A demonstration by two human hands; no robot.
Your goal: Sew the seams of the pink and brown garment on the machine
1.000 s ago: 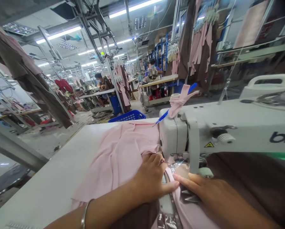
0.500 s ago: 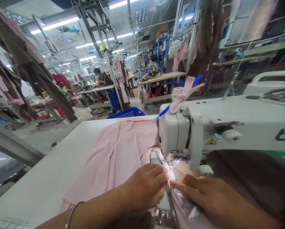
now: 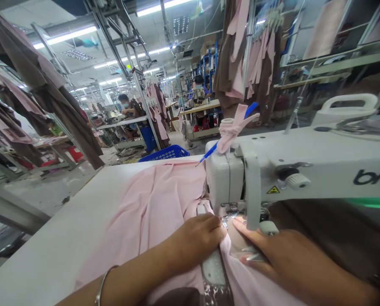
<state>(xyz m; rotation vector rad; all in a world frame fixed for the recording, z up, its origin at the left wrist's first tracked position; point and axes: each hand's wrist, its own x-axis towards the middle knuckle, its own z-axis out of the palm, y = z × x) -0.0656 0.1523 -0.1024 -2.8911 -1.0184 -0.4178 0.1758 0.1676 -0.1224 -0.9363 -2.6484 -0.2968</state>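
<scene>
A smooth, flat white bench point(image 3: 71, 212) carries a glossy white metal sewing machine point(image 3: 330, 148), its arm extending in from the right. A soft, pale pink cloth point(image 3: 164, 195) lies in loose folds left of the machine and narrows into a fold whose long axis runs from the needle area towards the wearer. Matt, dark brown cloth point(image 3: 330, 221) lies beneath the machine arm. The governing relation: the pink fold passes between the two hands. The left hand point(image 3: 201, 240), on the fold's left, has its fingers curled together and appears to pinch the pink edge, its thumb hidden. The right hand point(image 3: 282, 255), opposite, has thumb and forefinger spread, the forefinger reaching slightly nearer the needle area; its other fingers are hidden. A slim blue pen point(image 3: 210, 151) slants across the machine's end. A pointed, bright metal tool point(image 3: 257, 255) lies under the right hand; whether gripped cannot be told. The small, shiny presser foot point(image 3: 224, 220) stands just ahead of the left fingertips
</scene>
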